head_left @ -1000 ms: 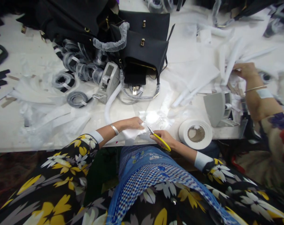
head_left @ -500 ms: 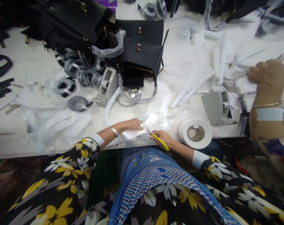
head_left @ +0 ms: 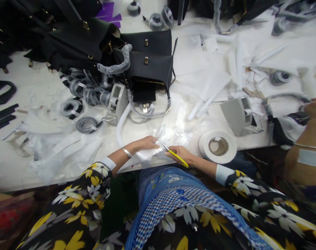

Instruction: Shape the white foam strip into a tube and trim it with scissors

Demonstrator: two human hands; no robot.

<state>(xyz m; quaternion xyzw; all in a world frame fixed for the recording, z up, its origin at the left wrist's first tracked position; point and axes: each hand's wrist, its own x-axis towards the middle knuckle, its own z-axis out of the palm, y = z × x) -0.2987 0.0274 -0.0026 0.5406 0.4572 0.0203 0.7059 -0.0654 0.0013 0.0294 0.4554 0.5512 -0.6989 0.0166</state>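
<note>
Near the table's front edge, my left hand (head_left: 147,143) pinches a thin white sheet (head_left: 145,157), which looks like plastic or tissue; its exact material is hard to tell. My right hand (head_left: 180,154) is closed around yellow-handled scissors (head_left: 178,158). Their metal blades point up and left, meeting the sheet just beside my left fingers. Crumpled, shiny white sheeting (head_left: 173,133) lies right behind both hands. A large white roll (head_left: 217,147) with a cardboard core rests to the right of my right hand.
Black handbags (head_left: 150,71) stand behind my hands. A grey tape dispenser (head_left: 116,104) is at left, another dispenser (head_left: 240,116) at right. Wrapped coiled straps (head_left: 87,124) and loose white sheets (head_left: 66,149) lie to the left. Another person's arm (head_left: 310,139) is at the right edge.
The camera view has shifted slightly. The other person's arm has drawn back toward the right edge, uncovering a coil and a black piece. My hands stay in nearly the same place.
</note>
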